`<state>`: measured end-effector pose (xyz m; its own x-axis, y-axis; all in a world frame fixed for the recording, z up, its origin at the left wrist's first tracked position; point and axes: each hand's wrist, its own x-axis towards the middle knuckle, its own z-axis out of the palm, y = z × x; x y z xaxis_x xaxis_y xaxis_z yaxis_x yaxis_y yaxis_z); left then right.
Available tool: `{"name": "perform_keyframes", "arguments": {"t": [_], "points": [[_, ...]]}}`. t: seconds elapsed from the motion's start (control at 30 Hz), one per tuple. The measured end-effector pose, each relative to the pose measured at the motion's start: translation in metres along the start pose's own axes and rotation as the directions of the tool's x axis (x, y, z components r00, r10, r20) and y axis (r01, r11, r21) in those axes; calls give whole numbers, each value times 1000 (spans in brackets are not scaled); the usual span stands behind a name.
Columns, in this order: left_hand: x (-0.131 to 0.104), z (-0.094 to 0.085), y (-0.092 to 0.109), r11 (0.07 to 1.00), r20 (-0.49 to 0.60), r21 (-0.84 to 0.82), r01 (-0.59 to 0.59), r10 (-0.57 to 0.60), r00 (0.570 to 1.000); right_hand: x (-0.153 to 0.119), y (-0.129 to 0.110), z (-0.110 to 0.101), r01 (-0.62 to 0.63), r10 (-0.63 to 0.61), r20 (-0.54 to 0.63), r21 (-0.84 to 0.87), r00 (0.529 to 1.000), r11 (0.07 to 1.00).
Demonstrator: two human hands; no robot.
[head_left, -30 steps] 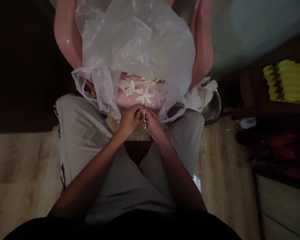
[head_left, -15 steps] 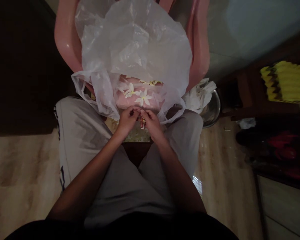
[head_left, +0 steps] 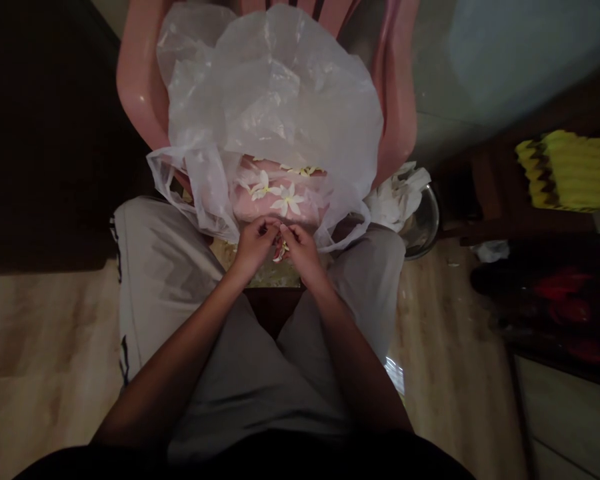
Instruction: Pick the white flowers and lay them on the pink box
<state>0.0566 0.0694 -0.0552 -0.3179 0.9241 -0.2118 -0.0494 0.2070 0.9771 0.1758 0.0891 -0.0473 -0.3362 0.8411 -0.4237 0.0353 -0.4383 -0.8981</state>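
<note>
Between my knees, both hands meet fingertip to fingertip just in front of the chair seat. My left hand (head_left: 254,248) is closed in a pinch, and what its fingers hold is too small to make out. A small white and yellow flower (head_left: 283,249) shows under the fingers of my right hand (head_left: 303,253), which is closed on it. Just beyond the fingertips, an open white flower (head_left: 287,199) and a second white flower (head_left: 263,187) lie on the pink seat. Behind them spreads a translucent plastic bag (head_left: 300,100), its handles lying to both sides.
A pink plastic chair (head_left: 143,87) faces me, its arms on both sides of the bag. Beside my right knee stands a metal bowl (head_left: 427,223) with crumpled white plastic (head_left: 397,197). A ridged yellow object (head_left: 575,170) rests farther right. Wooden flooring (head_left: 45,340) shows on both sides.
The flower at my right hand has turned and shifted slightly left beneath the fingers. Both hands stay together in nearly the same place. The view has shifted a little.
</note>
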Motion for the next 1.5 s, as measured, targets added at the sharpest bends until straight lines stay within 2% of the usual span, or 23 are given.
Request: {"name": "perform_keyframes", "arguments": {"t": [0.33, 0.63, 0.8, 0.97, 1.1, 1.27, 1.5], "points": [[-1, 1, 5, 997, 6, -70, 36, -36, 999, 2, 2, 1, 51, -51, -23, 8, 998, 999], [-4, 0, 6, 1000, -18, 13, 26, -26, 999, 4, 11, -1, 140, -146, -17, -193, 989, 971], [-5, -1, 5, 997, -6, 74, 3, -2, 1000, 5, 14, -2, 211, -225, 0, -339, 974, 917], [-7, -5, 8, 970, 1, 235, -55, 56, 998, 2, 10, -3, 267, -253, 91, -446, 963, 854], [-5, -8, 7, 961, 22, 265, -82, 79, 997, -2, 4, -4, 323, -304, 128, -549, 944, 771], [-3, -8, 3, 971, 89, 226, -84, 65, 994, -5, 0, -6, 324, -362, 81, -654, 929, 684], [-2, -7, 11, 988, 122, 117, -97, 83, 989, -10, -7, -6, 348, -418, 35, -620, 908, 703]]}}
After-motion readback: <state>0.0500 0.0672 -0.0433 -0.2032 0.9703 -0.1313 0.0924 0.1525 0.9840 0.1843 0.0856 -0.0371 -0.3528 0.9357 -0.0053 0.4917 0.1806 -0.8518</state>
